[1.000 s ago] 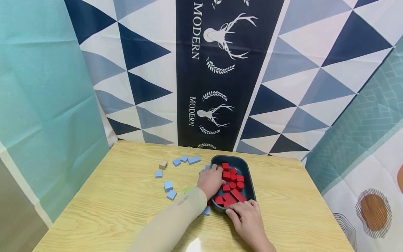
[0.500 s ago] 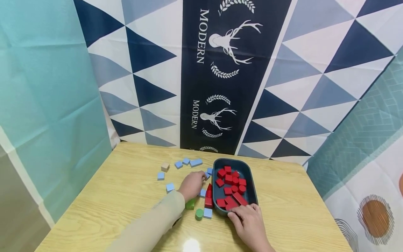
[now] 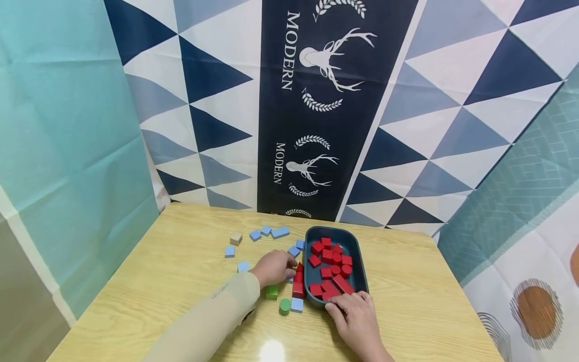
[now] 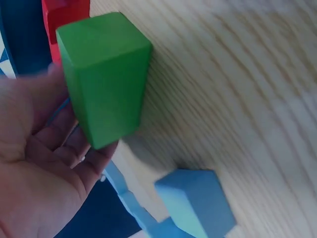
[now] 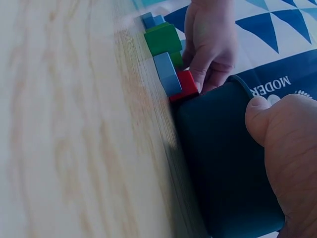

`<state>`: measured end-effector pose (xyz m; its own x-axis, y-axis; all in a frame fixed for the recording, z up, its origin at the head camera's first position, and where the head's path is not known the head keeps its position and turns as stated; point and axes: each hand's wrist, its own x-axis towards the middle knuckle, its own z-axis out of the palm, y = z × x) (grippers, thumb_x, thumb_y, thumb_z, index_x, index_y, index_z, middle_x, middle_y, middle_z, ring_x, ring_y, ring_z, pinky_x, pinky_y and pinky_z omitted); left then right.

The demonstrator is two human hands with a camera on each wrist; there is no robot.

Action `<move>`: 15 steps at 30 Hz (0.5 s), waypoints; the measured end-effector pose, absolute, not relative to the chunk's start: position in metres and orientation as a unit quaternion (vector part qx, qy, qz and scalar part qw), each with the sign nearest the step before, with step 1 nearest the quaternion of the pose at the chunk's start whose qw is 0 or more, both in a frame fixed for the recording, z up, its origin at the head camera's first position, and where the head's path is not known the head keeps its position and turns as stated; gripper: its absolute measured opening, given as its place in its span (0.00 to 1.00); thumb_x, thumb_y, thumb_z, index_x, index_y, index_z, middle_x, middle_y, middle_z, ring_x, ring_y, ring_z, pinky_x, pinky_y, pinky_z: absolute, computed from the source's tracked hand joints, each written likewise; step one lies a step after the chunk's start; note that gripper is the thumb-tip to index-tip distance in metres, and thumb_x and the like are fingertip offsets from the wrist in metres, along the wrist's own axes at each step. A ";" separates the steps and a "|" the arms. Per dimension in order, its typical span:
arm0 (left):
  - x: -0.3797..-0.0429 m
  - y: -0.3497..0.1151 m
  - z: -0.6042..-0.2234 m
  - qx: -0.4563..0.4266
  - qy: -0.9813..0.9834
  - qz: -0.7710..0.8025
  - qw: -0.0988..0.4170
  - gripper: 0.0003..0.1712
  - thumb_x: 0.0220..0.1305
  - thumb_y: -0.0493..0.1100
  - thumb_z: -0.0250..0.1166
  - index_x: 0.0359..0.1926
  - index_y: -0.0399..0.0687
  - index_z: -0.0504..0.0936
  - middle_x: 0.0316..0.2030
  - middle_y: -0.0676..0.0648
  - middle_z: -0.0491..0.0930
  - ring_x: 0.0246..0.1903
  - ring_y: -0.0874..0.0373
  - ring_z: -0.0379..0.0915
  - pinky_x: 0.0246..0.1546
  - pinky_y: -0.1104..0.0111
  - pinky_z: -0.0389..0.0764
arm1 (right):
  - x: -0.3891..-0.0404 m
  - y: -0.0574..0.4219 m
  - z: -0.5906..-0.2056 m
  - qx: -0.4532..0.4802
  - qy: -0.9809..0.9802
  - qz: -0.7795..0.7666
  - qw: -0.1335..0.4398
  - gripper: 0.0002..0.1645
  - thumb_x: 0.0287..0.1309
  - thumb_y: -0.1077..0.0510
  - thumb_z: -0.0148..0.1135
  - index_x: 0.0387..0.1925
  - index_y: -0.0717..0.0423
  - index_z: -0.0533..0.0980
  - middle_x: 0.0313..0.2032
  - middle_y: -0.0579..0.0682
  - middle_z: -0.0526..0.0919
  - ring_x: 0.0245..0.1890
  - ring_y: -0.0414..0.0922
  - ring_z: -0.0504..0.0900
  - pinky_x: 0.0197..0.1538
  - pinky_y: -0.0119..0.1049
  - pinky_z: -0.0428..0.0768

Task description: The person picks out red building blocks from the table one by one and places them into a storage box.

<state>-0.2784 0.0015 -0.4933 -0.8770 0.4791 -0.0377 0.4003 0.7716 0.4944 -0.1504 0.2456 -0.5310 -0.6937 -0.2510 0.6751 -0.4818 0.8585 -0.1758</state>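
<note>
My left hand (image 3: 275,267) is just left of the dark tray (image 3: 360,261), fingertips close beside a row of red blocks (image 3: 298,289) on the table. In the left wrist view its fingers (image 4: 64,134) bend loosely behind a tall green block (image 4: 106,84), and no held block shows. The right hand (image 3: 355,317) grips the tray's near rim; in the right wrist view its thumb (image 5: 257,116) lies against the rim. Inside the tray lie several red blocks (image 3: 327,255), cubes, cylinders and longer pieces. A blue block (image 5: 167,74) stands beside a red one in the right wrist view.
Several light blue blocks (image 3: 280,232) are scattered on the wooden table (image 3: 181,261), with a plain wooden cube (image 3: 236,239) among them. A green cylinder (image 3: 284,306) and a blue block (image 3: 297,304) sit near the tray's front left corner. Patterned cloth (image 3: 212,100) hangs behind.
My left hand has come out of the tray to the left, then moved slightly nearer me, down beside the red row. The right hand has kept its grip on the rim.
</note>
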 end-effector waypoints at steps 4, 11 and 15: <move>-0.271 0.007 -0.492 0.241 0.937 0.233 0.094 0.29 0.70 0.52 0.71 0.68 0.47 0.82 0.59 0.47 0.87 0.57 0.54 0.83 0.60 0.58 0.84 | -0.151 0.245 -0.532 0.204 -0.903 0.178 0.333 0.07 0.54 0.55 0.81 0.31 0.41 0.87 0.30 0.35 0.89 0.32 0.34 0.82 0.50 0.41 0.68; -0.276 0.025 -0.496 0.240 0.941 0.227 0.077 0.24 0.73 0.48 0.65 0.66 0.48 0.83 0.53 0.47 0.89 0.47 0.57 0.83 0.53 0.61 0.85 | -0.155 0.247 -0.531 0.213 -0.898 0.185 0.336 0.07 0.53 0.55 0.81 0.31 0.42 0.87 0.29 0.36 0.89 0.32 0.35 0.82 0.50 0.42 0.68; -0.284 0.034 -0.496 0.224 0.950 0.207 0.061 0.12 0.77 0.45 0.63 0.49 0.47 0.90 0.43 0.47 0.90 0.42 0.56 0.84 0.50 0.60 0.87 | -0.154 0.247 -0.531 0.212 -0.900 0.181 0.336 0.07 0.53 0.55 0.81 0.31 0.42 0.87 0.30 0.37 0.89 0.32 0.35 0.83 0.50 0.42 0.69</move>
<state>-0.2839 0.0340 -0.4964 -0.8926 0.4502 -0.0236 0.3996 0.8143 0.4209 -0.1539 0.2469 -0.5306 -0.6844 -0.2597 0.6813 -0.5030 0.8446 -0.1834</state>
